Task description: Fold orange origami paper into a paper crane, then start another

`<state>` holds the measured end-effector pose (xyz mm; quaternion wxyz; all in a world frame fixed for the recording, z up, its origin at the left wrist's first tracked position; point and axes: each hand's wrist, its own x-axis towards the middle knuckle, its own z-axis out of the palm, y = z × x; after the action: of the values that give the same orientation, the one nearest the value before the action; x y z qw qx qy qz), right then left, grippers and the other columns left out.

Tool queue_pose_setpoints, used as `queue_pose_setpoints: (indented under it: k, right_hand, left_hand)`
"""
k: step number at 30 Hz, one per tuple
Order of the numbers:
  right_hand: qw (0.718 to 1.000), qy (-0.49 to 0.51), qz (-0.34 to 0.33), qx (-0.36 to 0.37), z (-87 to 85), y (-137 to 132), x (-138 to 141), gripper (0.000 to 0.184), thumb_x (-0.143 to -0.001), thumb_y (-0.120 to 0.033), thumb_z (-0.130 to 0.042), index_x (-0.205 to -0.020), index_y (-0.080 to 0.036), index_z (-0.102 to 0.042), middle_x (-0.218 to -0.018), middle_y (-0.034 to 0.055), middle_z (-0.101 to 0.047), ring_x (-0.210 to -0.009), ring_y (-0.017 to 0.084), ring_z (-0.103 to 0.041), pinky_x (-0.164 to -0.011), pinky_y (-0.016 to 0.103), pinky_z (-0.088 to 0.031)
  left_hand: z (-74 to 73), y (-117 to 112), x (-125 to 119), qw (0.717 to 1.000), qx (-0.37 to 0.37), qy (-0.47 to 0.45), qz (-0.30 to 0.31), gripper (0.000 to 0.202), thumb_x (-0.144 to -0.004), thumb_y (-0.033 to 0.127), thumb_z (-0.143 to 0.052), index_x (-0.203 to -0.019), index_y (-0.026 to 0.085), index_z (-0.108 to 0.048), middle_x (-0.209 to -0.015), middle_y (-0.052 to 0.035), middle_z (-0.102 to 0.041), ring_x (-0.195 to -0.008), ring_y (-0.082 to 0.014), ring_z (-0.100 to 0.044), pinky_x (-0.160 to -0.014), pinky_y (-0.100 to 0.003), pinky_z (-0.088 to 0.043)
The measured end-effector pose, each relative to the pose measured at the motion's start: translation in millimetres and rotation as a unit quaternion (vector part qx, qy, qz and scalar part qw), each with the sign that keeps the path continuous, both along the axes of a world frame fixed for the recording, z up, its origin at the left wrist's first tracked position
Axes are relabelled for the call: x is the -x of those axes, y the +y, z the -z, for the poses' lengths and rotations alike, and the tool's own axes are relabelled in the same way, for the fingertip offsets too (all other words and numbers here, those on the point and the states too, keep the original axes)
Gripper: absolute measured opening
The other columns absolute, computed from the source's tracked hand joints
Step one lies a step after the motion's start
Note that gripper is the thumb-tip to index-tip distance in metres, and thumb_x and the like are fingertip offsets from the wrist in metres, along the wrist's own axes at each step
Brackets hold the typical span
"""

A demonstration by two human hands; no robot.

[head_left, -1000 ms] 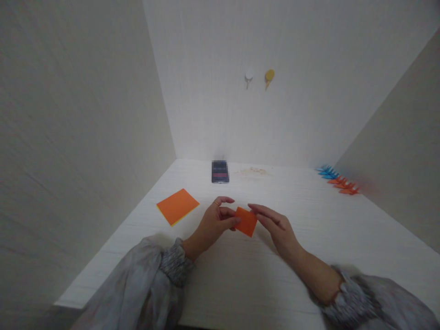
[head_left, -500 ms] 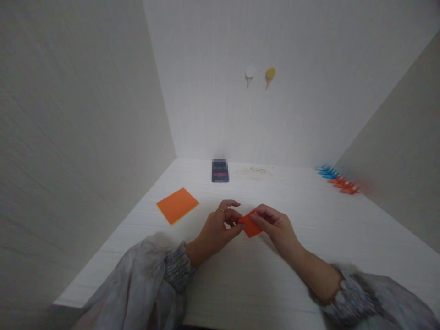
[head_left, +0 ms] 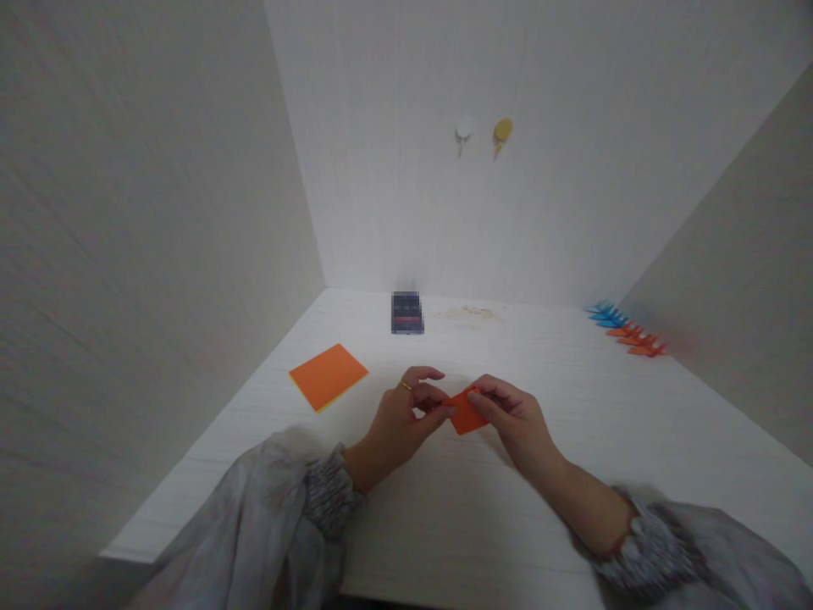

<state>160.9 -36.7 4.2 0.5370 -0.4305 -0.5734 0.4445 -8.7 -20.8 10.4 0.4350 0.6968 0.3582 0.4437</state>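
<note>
A small folded orange paper (head_left: 466, 415) is held just above the white table (head_left: 445, 508) between both hands. My left hand (head_left: 403, 419), with a ring on one finger, pinches the paper's left edge between thumb and fingers. My right hand (head_left: 511, 419) grips the paper's right side, its fingers curled over the top edge. The two hands nearly touch at the paper.
A stack of orange paper sheets (head_left: 329, 376) lies to the left. A dark small box (head_left: 407, 313) stands near the back wall. Folded blue pieces (head_left: 605, 314) and orange pieces (head_left: 638, 342) line the right edge. Two wall hooks (head_left: 483, 134) hang above. Walls close in on three sides.
My right hand went from flat fingers beside the paper to gripping it. The paper now looks smaller, folded between both hands. The hands moved slightly closer together.
</note>
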Motion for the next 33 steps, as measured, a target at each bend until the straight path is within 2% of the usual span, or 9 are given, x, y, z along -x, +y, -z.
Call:
queue_pose_setpoints:
  k: [22, 33]
  right_hand:
    - [0.999, -0.017, 0.006, -0.033, -2.0, -2.6, 0.2, 0.013, -0.073, -0.031, -0.059, -0.073, -0.018, -0.058, -0.068, 0.0004, -0.053, -0.064, 0.012, -0.049, -0.059, 0.024, -0.042]
    - [0.991, -0.073, 0.003, -0.116, -4.1, -1.6, -2.4, 0.006, -0.075, -0.026, -0.059, -0.073, -0.02, -0.06, -0.072, 0.002, -0.054, -0.069, 0.015, -0.051, -0.065, 0.029, -0.043]
  left_hand:
    - [-3.3, -4.2, -0.5, 0.999, -0.016, 0.006, -0.028, 0.03, -0.072, 0.029, -0.06, -0.097, 0.019, -0.048, -0.075, -0.0018, -0.068, -0.062, -0.0119, -0.059, -0.064, -0.024, -0.045]
    - [-1.9, -2.4, -0.1, 0.999, -0.018, 0.007, -0.043, 0.018, -0.071, 0.027, -0.061, -0.085, 0.019, -0.052, -0.074, -0.0015, -0.068, -0.066, -0.0139, -0.062, -0.064, -0.024, -0.047]
